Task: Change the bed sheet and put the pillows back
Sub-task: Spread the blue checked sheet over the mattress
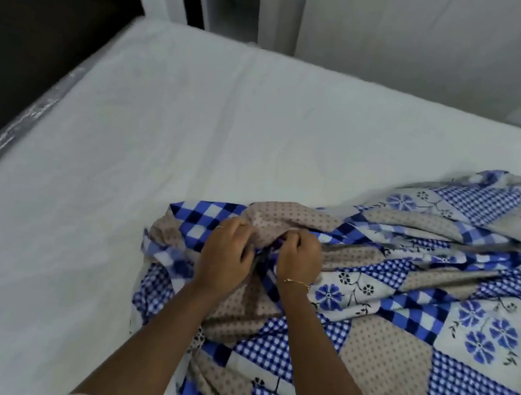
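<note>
While the mattress [148, 137] is lying bare and white across the left and centre of the frame, a patterned sheet [386, 311] is being handled in a bunched heap at the lower right. It is patchwork in blue checks, beige dots and blue flowers, and it is being spread over only the lower right part of the bed. Both hands are being held close together at the centre of the frame, on the heap's upper left part. The left hand [223, 258] is being curled over a fold of the cloth, and the right hand [299, 256] is being closed on a gathered edge beside it; both are gripping the sheet. No pillows are being shown.

The step in hand is judged to be the opening out of the fresh sheet, with an edge or corner being sought. Next, the cloth is likely to need drawing toward the upper left, with the hands moved apart so that the bare mattress is covered evenly.
</note>
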